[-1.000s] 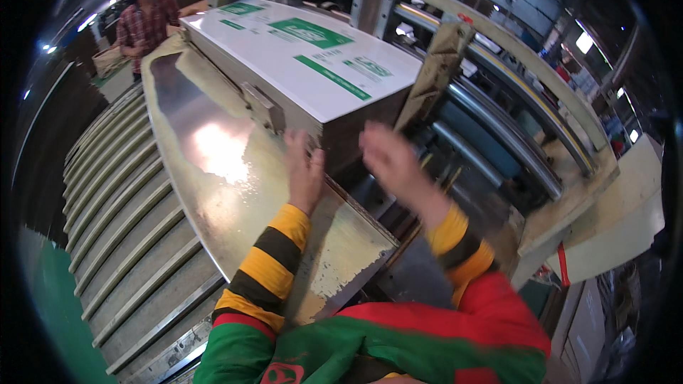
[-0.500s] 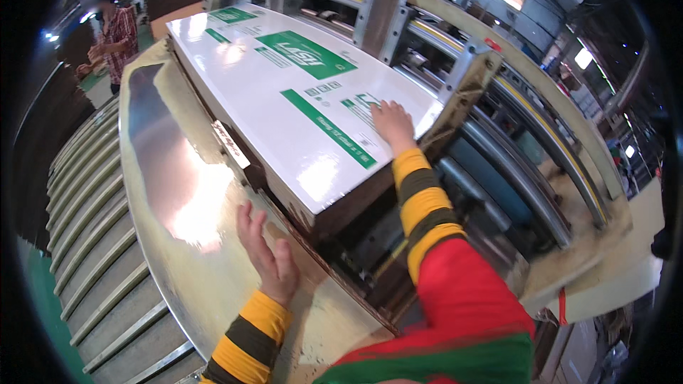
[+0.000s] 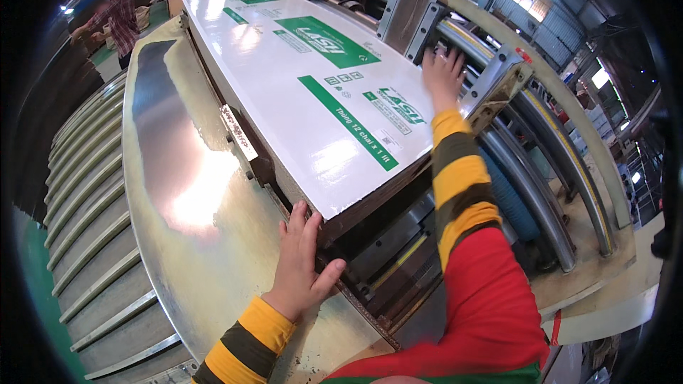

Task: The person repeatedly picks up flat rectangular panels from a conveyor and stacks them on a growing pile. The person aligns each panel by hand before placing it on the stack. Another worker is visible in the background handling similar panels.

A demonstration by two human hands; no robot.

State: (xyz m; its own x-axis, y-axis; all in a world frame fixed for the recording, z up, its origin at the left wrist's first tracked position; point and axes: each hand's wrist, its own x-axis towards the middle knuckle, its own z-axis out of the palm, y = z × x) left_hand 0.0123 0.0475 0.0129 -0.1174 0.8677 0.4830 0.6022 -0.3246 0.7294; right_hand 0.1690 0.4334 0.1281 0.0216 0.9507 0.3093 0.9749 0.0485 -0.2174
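A stack of glossy white cardboard sheets with green print [image 3: 284, 99] lies in the feed of a machine. My left hand [image 3: 302, 263] is at the near left corner of the stack, its fingertips close against the side and its thumb spread; it holds nothing. On the far right side, my right hand [image 3: 445, 75] reaches past the stack's edge beside a metal upright, fingers spread. Whether its fingertips touch the machine or the sheet edge I cannot tell. Both forearms wear yellow-and-black striped sleeves.
To the left, a worn metal table [image 3: 192, 171] borders a ribbed roller conveyor [image 3: 107, 242]. Steel rollers [image 3: 533, 171] and a metal upright [image 3: 409, 18] stand along the right. A person in a checked shirt [image 3: 122, 21] works at the far left. A small label plate [image 3: 238, 131] sits beside the stack.
My right hand has moved off the top sheet to beyond its right edge. My left hand has shifted right, to the stack's near corner. The whole view has shifted slightly.
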